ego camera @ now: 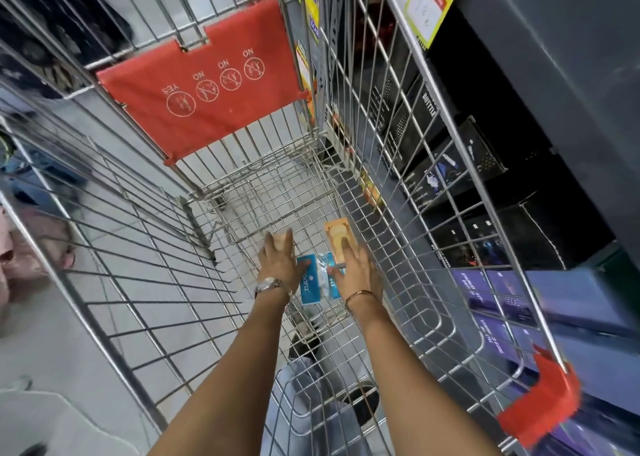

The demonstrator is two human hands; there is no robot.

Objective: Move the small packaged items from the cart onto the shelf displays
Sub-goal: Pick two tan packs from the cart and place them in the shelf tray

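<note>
Both my arms reach down to the floor of a wire shopping cart (398, 247). A blue packaged item (313, 282) wrapped in clear plastic lies flat on the cart bottom between my hands. My left hand (278, 259) rests on its left edge, with a small pale packet partly hidden under the fingers. My right hand (355, 265) lies on an orange-and-cream packet (337, 235), its fingers spread over the packet's near end and its thumb touching the blue item. Whether either hand has a firm grip is unclear.
A red child-seat flap (204, 81) with safety icons closes the cart's far end. Shelves on the right hold black boxes (485, 164) and purple boxes (491, 303). A red corner bumper (543, 396) sits at the cart's near right. Clothing hangs on the left.
</note>
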